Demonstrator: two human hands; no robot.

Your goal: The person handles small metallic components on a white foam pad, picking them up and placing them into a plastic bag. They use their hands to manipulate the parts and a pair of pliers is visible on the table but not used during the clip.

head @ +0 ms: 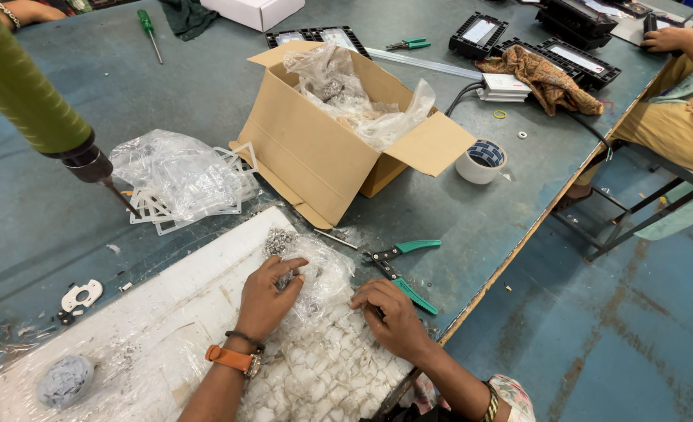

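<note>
My left hand (pixel 267 295), with an orange watch strap on its wrist, rests on a clear plastic bag (pixel 315 275) of small metal screws, its fingertips pinched into the pile of screws (pixel 280 242). Beside it, my right hand (pixel 389 314) presses the bag's right side down with curled fingers. The bag lies on a white foam board (pixel 167 312) wrapped in plastic film. Green-handled pliers (pixel 403 270) lie open on the table just beyond my right hand.
An open cardboard box (pixel 339 141) with plastic bags stands behind. Clear frames in a bag (pixel 178 180) lie at left under a hanging green power screwdriver (pixel 42 101). A tape roll (pixel 481 161), black housings (pixel 573 59) and another person's arm (pixel 686 47) are at right; the table edge (pixel 510 262) runs diagonally.
</note>
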